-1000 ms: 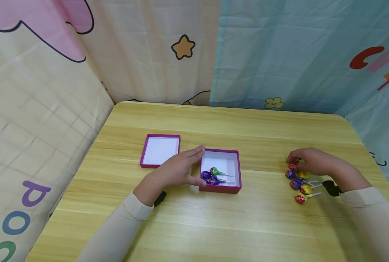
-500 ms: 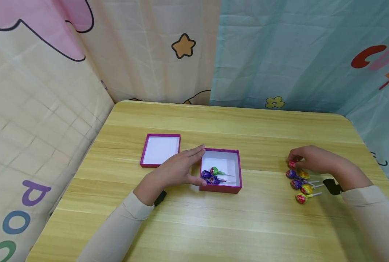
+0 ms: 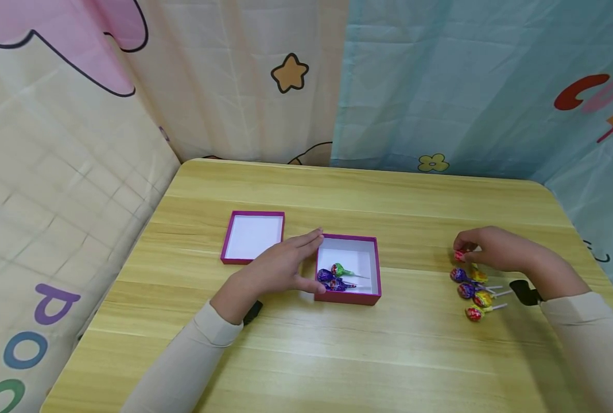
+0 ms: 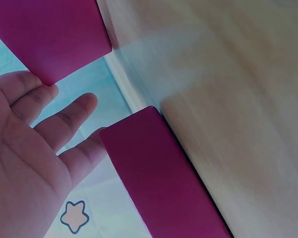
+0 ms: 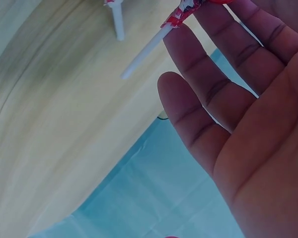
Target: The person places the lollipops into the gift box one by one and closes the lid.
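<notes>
Spanning the left side of an open magenta box [image 3: 348,299], my left hand [image 3: 280,267] touches it with mostly straight fingers, the thumb at its near left corner. In the left wrist view, fingertips meet the box's side [image 4: 59,39], and another finger is at the box lid [image 4: 159,178]. Inside the box lie purple lollipops [image 3: 337,284] and a green one [image 3: 340,269]. On the right, my right hand [image 3: 497,249] pinches a red-wrapped lollipop [image 3: 459,256]; its white stick [image 5: 146,52] shows in the right wrist view, while the fingers partly hide its head.
Below the right hand lie several purple and yellow lollipops [image 3: 474,292] on the wooden table [image 3: 399,355]. To the box's left, the upturned lid [image 3: 252,261] shows its white inside. Curtains [image 3: 441,86] hang behind the table's far edge.
My right hand has moved slightly up and away from the other lollipops, with the red lollipop between its fingers. The left hand and box stay in place.
</notes>
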Tool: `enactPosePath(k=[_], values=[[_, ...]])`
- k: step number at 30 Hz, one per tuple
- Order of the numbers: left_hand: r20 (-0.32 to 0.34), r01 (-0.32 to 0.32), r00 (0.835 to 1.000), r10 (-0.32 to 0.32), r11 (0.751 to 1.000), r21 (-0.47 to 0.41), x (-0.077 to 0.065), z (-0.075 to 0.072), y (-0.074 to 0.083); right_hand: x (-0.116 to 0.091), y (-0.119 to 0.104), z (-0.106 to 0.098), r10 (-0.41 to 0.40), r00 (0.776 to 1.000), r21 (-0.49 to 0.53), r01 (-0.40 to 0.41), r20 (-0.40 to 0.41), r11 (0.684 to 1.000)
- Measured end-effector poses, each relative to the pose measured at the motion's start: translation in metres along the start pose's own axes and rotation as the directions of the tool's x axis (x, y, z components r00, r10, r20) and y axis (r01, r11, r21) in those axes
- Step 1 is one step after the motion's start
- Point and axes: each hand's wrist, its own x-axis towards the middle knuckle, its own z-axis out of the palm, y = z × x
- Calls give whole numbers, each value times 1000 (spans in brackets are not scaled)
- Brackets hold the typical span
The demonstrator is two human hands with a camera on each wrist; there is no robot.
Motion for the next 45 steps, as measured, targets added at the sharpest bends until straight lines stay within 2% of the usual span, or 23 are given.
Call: enactPosePath(k=[17,22,33,45], values=[[6,19,1000,-19,1000,-6,-1,0,2,2,-17,-8,18,1000,77,-19,10,997],[2,22,1000,-22,1000,-5,-1,0,1,6,-23,-11,4,1000,65,-4,-5,998],[-2,8,1000,-8,1000,-4,-1,1,1,17,-46,-19,-59,998,31,60,-32,998],[-3,12,1000,-12,1000,0,1,2,1,27,-75,-28,-73,997,46,75,-38,996]])
